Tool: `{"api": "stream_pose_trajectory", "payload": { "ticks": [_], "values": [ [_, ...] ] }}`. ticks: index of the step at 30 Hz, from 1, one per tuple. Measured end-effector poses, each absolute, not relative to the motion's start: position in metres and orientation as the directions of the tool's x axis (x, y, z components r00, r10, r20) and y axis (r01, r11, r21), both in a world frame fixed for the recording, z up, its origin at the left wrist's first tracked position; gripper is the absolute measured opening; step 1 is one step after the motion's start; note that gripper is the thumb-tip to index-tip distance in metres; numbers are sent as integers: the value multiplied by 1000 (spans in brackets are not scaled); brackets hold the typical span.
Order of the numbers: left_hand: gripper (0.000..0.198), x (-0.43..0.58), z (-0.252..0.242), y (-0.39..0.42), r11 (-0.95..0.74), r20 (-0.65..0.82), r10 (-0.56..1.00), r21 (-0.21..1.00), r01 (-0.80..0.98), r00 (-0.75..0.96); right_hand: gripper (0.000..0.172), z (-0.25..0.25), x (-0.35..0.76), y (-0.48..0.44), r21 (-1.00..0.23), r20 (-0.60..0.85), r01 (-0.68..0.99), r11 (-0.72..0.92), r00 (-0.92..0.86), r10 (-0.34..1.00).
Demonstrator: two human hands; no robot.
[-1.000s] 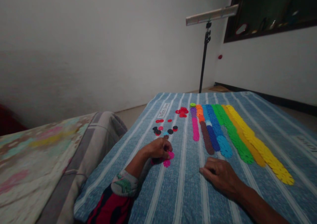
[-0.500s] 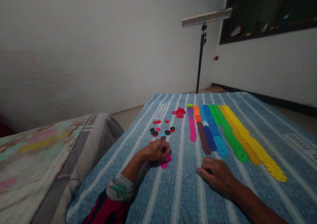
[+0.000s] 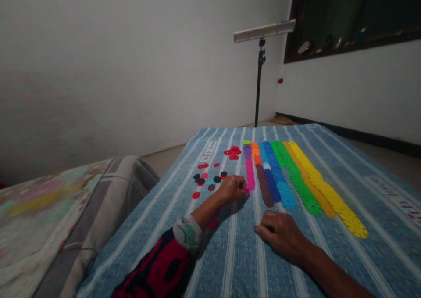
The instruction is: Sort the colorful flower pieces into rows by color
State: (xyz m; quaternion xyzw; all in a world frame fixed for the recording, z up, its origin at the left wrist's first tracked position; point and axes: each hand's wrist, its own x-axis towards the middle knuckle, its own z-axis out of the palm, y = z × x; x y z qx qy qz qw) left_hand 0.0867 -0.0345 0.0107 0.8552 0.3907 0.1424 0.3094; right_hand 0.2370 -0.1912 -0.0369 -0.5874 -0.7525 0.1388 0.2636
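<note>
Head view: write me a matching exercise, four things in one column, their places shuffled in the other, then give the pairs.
1. left hand
2. right hand
3. yellow row
4. red pile

A. right of the green row
B. left of the purple discs
C. at the near end of the pink row
D. just short of the brown row

Pairs: 1-C, 2-D, 3-A, 4-B

Couldn't see whole pink disc (image 3: 247,192), partly covered by left hand (image 3: 233,188); lost right forearm (image 3: 329,263) at bottom edge, window (image 3: 358,17) at right.
</note>
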Motion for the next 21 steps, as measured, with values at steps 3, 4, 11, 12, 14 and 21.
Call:
{"api": "stream_pose_trajectory", "payload": {
  "ticks": [3,4,11,12,14,21],
  "values": [
    [12,107,6,-33,-531,44,768,603,596,639,37,-35,237,-191,-521,231,808,274,-175,957],
    [10,111,4,-32,-536,50,771,590,604,635,37,-35,237,-191,-520,230,809,274,-176,957],
    [9,119,-4,-28,-572,68,787,452,684,614,36,-33,236,-191,-517,244,809,278,-172,954],
    [12,119,-4,-28,-584,74,782,435,685,620,36,-33,235,-191,-516,246,809,281,-174,953],
    [17,118,-3,-30,-609,95,771,401,684,630,36,-33,235,-190,-517,244,809,279,-174,954],
    [29,112,7,-46,-576,124,813,322,751,570,36,-38,236,-189,-544,239,792,276,-170,956]
  ]
}}
